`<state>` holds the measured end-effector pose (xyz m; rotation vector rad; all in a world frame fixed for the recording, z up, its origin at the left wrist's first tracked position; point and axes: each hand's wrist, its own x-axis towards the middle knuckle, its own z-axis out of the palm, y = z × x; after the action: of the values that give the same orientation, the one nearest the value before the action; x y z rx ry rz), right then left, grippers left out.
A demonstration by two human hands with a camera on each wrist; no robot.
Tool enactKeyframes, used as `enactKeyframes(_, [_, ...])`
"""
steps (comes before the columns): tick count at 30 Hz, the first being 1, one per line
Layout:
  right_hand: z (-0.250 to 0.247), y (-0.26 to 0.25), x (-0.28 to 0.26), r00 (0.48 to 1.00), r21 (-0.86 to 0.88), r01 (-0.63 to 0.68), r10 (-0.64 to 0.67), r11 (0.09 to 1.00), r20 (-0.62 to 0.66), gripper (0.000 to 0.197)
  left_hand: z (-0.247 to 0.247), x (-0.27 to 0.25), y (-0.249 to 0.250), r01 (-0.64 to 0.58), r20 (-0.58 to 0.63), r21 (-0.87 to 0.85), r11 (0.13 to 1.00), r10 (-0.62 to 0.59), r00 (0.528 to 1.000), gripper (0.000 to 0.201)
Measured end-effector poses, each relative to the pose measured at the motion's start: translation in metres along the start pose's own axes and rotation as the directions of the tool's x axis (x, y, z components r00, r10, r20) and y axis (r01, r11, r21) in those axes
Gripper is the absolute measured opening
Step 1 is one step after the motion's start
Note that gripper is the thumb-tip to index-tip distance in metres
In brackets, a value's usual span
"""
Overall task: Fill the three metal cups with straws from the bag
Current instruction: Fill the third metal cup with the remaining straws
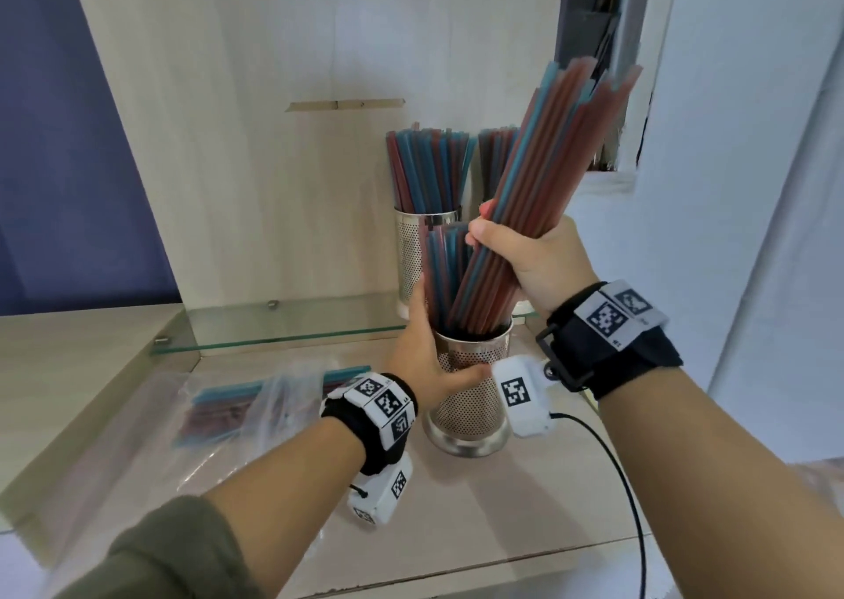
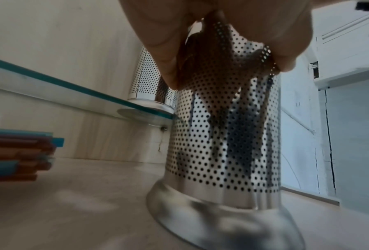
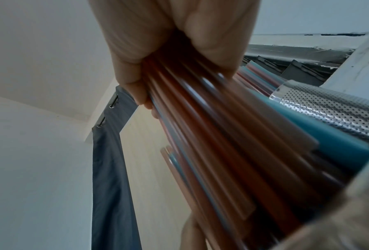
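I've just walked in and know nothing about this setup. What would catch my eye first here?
Most striking is the fat bundle of red and blue straws that the right hand grips, its lower ends inside the perforated metal cup steadied by the left hand. Behind, two more cups on a glass shelf already bristle with straws.

Cups [image 1: 470, 397] shiny perforated metal; straws [image 1: 543, 196] matt plastic; bag [image 1: 255, 397] clear glossy plastic; shelf [image 1: 292, 324] glass; table [image 1: 502, 507] pale woodgrain.

3rd cup [image 1: 495, 164] mostly hidden behind held straws [image 1: 548, 187]; bag [image 1: 219, 409] contents blurred.
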<state>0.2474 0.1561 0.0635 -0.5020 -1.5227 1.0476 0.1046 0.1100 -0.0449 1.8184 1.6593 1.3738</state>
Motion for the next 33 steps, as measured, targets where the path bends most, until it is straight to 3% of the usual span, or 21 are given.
enactKeyframes(6, [0.009, 0.013, -0.002, 0.997, -0.108, 0.058, -0.063, 0.992, -0.045, 0.01, 0.006, -0.003, -0.004, 0.033, -0.049, 0.05, 0.998, -0.031, 0.998, 0.131])
enactKeyframes(11, [0.019, 0.032, -0.007, 0.998, -0.224, 0.042, -0.049, 0.974, -0.028, 0.023, 0.007, -0.004, -0.005, 0.04, -0.052, 0.123, 0.992, -0.034, 0.998, 0.13])
enactKeyframes(20, [0.031, 0.052, -0.022, 0.992, -0.328, 0.016, -0.057, 0.945, -0.115, 0.023, 0.005, -0.012, 0.006, 0.098, -0.055, 0.166, 0.981, -0.09, 0.994, 0.13])
enactKeyframes(22, [0.032, 0.052, -0.025, 0.985, -0.342, 0.056, -0.109, 0.938, -0.136, 0.035, 0.005, -0.011, 0.006, 0.1, -0.052, 0.176, 0.979, -0.092, 0.994, 0.13])
enactKeyframes(27, [0.038, 0.055, -0.036, 0.962, -0.286, 0.203, -0.245, 0.937, -0.119, 0.088, 0.006, -0.011, 0.012, 0.154, -0.061, 0.166, 0.974, -0.145, 0.988, 0.128])
enactKeyframes(31, [0.042, 0.05, -0.033, 0.951, -0.307, 0.274, -0.304, 0.911, -0.053, 0.092, 0.006, -0.009, 0.016, 0.201, -0.026, 0.125, 0.972, -0.199, 0.98, 0.127])
enactKeyframes(33, [0.042, 0.043, -0.031, 0.922, -0.402, 0.339, -0.386, 0.851, -0.041, 0.088, 0.006, -0.008, 0.017, 0.214, -0.026, 0.103, 0.971, -0.212, 0.977, 0.128])
